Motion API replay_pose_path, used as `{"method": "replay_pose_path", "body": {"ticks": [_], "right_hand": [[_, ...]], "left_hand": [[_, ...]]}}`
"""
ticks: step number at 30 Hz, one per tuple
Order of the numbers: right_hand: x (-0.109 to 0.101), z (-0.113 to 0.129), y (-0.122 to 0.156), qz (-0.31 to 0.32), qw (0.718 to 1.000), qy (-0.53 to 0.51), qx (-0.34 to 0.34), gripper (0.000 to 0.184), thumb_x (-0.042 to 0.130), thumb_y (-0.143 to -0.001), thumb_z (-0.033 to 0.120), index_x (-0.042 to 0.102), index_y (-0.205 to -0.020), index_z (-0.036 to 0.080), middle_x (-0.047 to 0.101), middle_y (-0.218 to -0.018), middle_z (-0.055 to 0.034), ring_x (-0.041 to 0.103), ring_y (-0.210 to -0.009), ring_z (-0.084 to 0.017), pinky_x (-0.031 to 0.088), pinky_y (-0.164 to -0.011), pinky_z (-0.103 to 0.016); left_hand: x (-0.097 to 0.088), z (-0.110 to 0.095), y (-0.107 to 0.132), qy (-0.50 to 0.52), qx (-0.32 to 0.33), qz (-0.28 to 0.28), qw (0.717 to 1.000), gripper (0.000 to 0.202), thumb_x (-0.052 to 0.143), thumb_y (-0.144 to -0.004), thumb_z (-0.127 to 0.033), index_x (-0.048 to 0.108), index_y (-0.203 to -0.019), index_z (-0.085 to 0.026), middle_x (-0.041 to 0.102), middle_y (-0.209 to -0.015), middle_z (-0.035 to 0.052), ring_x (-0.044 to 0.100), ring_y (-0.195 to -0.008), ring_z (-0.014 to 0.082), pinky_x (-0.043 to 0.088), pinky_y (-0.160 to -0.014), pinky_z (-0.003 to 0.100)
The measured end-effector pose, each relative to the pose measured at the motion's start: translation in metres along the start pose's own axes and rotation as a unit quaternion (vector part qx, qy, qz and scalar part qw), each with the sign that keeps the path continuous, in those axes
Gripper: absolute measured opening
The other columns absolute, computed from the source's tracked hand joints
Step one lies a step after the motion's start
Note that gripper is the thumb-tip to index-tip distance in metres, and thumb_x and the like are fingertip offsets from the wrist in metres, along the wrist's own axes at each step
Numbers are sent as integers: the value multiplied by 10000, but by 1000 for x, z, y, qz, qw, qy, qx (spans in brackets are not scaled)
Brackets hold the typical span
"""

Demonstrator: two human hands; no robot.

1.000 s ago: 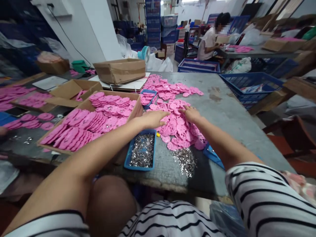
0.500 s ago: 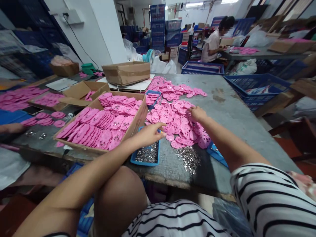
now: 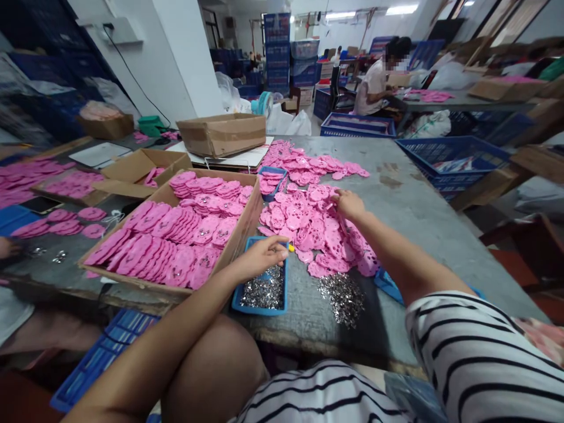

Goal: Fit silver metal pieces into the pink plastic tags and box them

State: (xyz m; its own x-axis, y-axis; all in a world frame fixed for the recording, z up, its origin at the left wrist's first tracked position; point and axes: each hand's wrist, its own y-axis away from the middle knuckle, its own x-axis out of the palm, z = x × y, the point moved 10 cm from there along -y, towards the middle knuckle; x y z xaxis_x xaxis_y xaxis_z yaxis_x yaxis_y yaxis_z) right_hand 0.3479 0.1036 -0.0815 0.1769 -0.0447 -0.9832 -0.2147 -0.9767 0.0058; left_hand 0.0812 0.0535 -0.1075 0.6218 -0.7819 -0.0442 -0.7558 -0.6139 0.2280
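Pink scalloped discs (image 3: pixel 311 229), heaped, right hand (image 3: pixel 350 204) against them, grip unclear, left hand (image 3: pixel 263 257) above glinting metal bits (image 3: pixel 264 292), fingers parted

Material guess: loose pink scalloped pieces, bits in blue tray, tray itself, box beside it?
Pink scalloped pieces: plastic or foam, unclear; fairly matte, even colour.
Silvery bits: likely metal, shiny; bright glints.
Blue tray: probably plastic, smooth; uniform colour, rounded corners.
Box: likely cardboard, matte; brown flat walls.

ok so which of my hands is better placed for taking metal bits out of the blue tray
Probably your left hand: it appears just above the blue tray of metal bits, while your right hand is farther off, at the pink pile.
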Motion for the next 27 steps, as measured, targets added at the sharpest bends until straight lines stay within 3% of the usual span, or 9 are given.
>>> {"method": "replay_pose_path", "body": {"ticks": [3, 7, 10, 13, 15, 18, 22, 24, 27], "right_hand": [[-31, 16, 11, -34, 998, 9, -52, 425, 358, -948, 131, 614, -1284, 182, 670, -1175, -145, 584, -1051, -257, 416, -859, -340], [-66, 90, 72, -41, 956, 43, -286, 319, 431, -953, 134, 655, -1164, 220, 698, -940, -78, 593, -888, -215, 373, -781, -329], [-87, 147, 137, -53, 900, 43, -431, 230, 455, -983, 198, 657, -1088, 230, 684, -848, -41, 569, -792, -186, 371, -758, -334], [-101, 170, 175, -63, 878, -4, -475, 212, 452, -996, 232, 660, -1018, 196, 690, -858, -54, 567, -776, -182, 387, -780, -347], [-105, 154, 181, -81, 899, -60, -426, 231, 465, -993, 285, 657, -1042, 167, 698, -897, -84, 580, -814, -200, 409, -793, -360], [-96, 81, 190, -144, 948, -142, -245, 393, 523, -952, 429, 597, -1231, 163, 682, -1106, -142, 591, -990, -262, 445, -847, -403], [-22, -32, 238, -123, 981, -142, 43, 415, 534, -916, 461, 639, -1176, 155, 696, -1049, -159, 628, -960, -306, 479, -815, -420], [19, -54, 266, -78, 982, -127, 117, 372, 529, -903, 433, 674, -1098, 152, 717, -989, -160, 643, -927, -320, 485, -789, -424], [52, -51, 286, -49, 978, -105, 173, 325, 446, -919, 334, 694, -1060, 178, 741, -966, -148, 651, -895, -308, 465, -764, -410]], "left_hand": [[-5, -3, 3, 32, 1, -38, 999, 563, 751, -743, -371, 531, -1225, -182, 634, -1034, 57, 625, -743, 113, 489, -702, 270], [1, -16, 4, 91, 16, -82, 992, 793, 769, -730, -410, 375, -1390, -215, 573, -1279, 144, 654, -915, 159, 495, -748, 273], [34, -25, 3, 89, 7, -8, 996, 890, 854, -624, -371, 398, -1368, -195, 610, -1232, 145, 649, -937, 179, 499, -764, 277], [71, -23, 9, 66, -32, 95, 993, 765, 856, -614, -384, 499, -1239, -124, 679, -910, 93, 657, -754, 183, 498, -626, 274], [80, -20, 15, 66, -47, 125, 989, 680, 811, -675, -401, 517, -1217, -115, 668, -796, 63, 630, -628, 156, 469, -541, 260], [75, -18, 22, 84, -57, 128, 987, 558, 746, -752, -411, 552, -1193, -130, 687, -820, 71, 596, -555, 120, 447, -492, 243], [47, -17, 23, 143, -61, 60, 986, 363, 732, -783, -399, 605, -961, -110, 692, -790, 76, 631, -574, 127, 496, -508, 234], [34, -17, 19, 178, -58, 16, 982, 332, 706, -811, -405, 600, -889, -100, 699, -790, 91, 651, -575, 141, 521, -508, 244], [19, -14, 13, 206, -56, -48, 976, 343, 574, -910, -416, 617, -840, -83, 696, -727, 104, 643, -526, 146, 529, -492, 255]]}}
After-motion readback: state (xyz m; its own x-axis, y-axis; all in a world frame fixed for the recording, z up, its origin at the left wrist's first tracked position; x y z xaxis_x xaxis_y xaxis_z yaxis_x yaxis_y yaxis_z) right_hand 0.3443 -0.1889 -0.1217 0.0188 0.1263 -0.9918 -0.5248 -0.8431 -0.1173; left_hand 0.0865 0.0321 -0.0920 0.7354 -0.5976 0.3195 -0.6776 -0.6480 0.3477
